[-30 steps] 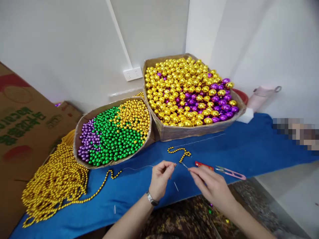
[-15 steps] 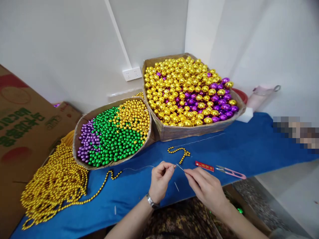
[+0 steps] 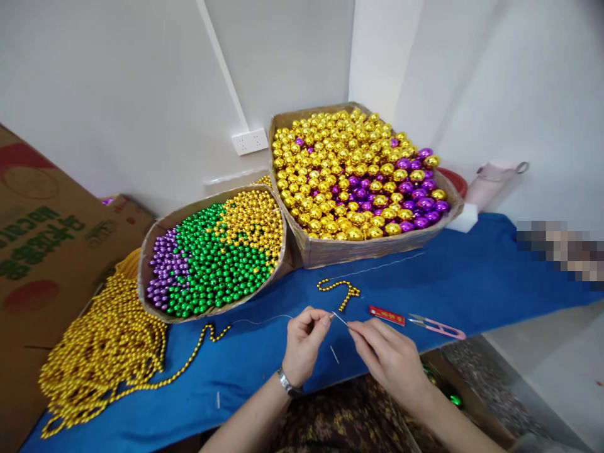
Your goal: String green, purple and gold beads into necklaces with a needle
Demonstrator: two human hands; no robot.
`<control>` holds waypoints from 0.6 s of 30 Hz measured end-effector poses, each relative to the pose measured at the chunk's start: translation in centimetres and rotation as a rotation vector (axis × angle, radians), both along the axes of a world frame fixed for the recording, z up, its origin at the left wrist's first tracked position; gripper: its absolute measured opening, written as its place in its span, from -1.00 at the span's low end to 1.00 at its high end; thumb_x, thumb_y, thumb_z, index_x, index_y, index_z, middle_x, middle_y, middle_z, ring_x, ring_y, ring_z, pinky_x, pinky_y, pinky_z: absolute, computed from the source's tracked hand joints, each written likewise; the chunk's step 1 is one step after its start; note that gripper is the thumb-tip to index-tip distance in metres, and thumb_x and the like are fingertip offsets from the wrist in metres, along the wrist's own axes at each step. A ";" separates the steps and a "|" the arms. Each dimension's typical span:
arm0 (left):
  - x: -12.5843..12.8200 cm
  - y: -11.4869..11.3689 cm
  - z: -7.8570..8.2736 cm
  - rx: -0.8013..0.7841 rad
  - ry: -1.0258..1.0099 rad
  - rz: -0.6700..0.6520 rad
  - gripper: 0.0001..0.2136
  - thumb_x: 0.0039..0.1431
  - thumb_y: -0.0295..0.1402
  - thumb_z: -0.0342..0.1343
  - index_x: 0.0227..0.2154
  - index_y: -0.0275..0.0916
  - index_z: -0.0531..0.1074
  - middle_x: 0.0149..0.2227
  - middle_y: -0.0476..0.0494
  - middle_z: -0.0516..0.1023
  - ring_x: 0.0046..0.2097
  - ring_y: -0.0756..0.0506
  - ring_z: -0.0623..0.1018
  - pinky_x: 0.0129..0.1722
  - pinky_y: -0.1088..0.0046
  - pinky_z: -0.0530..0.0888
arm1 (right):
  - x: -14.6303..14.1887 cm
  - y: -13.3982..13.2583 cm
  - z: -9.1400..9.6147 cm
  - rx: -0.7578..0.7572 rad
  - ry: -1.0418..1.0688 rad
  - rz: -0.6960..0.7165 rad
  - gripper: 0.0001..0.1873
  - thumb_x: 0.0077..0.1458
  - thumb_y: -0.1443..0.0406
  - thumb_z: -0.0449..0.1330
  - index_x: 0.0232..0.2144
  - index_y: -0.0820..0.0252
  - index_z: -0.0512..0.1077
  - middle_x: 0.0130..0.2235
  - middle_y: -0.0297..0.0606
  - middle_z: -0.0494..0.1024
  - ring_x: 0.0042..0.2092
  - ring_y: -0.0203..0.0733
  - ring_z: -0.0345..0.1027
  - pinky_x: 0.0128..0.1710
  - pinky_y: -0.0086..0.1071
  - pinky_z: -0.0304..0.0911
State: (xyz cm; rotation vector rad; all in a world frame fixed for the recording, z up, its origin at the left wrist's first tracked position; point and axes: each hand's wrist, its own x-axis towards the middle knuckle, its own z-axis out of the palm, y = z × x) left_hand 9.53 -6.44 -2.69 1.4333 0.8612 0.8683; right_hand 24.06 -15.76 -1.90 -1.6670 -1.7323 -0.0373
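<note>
Above the front of the blue cloth, my left hand (image 3: 306,345) is closed in a pinch, a watch on its wrist. A thin thread (image 3: 264,320) runs to it from the end of a gold bead string (image 3: 182,368). My right hand (image 3: 387,353) pinches a slim needle (image 3: 340,321), whose far end meets the left fingertips. Whether the thread passes through the needle is too small to tell. Just beyond the hands lies a short gold bead strand (image 3: 348,294), with its own thread trailing right.
Two boxes hold loose beads: a smaller one (image 3: 145,308) and a larger one (image 3: 325,251). Right of my hands lie a red packet (image 3: 387,315) and pink thread snips (image 3: 438,327). A gold bead heap (image 3: 104,340) spreads at left beside a carton (image 3: 42,251). A pink bottle (image 3: 493,182) stands at back right.
Almost nothing differs. The needle and my right fingertips have shifted very slightly left, while both hands keep their pinch.
</note>
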 end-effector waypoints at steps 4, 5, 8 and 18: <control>-0.1 0.0 0.1 -0.001 0.005 0.001 -0.80 0.12 -0.24 0.11 -0.46 -0.27 0.51 -0.52 -0.04 0.37 -0.45 0.02 0.29 -0.40 0.51 0.26 | 0.0 0.1 0.0 0.002 -0.002 0.004 -0.78 0.25 0.32 -0.01 -0.22 0.15 0.44 -0.36 -0.27 0.52 -0.35 -0.27 0.40 -0.31 -0.41 0.27; -0.1 0.0 0.1 0.001 0.007 0.001 -0.80 0.12 -0.24 0.11 -0.46 -0.27 0.51 -0.53 -0.04 0.37 -0.45 0.02 0.30 -0.40 0.50 0.26 | 0.0 0.1 0.0 0.002 0.000 0.005 -0.78 0.25 0.32 -0.01 -0.21 0.14 0.44 -0.36 -0.27 0.52 -0.35 -0.27 0.41 -0.30 -0.41 0.27; 0.0 -0.1 0.1 0.000 0.000 0.000 -0.79 0.11 -0.24 0.11 -0.47 -0.27 0.51 -0.52 -0.04 0.37 -0.45 0.02 0.30 -0.39 0.50 0.26 | -0.1 0.1 0.0 0.008 -0.001 0.002 -0.78 0.25 0.32 -0.01 -0.23 0.15 0.44 -0.37 -0.28 0.52 -0.35 -0.27 0.40 -0.31 -0.41 0.27; 0.1 -0.1 -0.2 -0.071 -0.036 0.003 -0.77 0.09 -0.20 0.12 -0.44 -0.29 0.51 -0.52 -0.03 0.33 -0.48 0.04 0.26 -0.47 0.52 0.23 | -0.4 0.0 0.2 0.013 0.005 -0.007 -0.76 0.25 0.31 -0.02 -0.25 0.15 0.45 -0.40 -0.28 0.51 -0.39 -0.28 0.41 -0.35 -0.42 0.27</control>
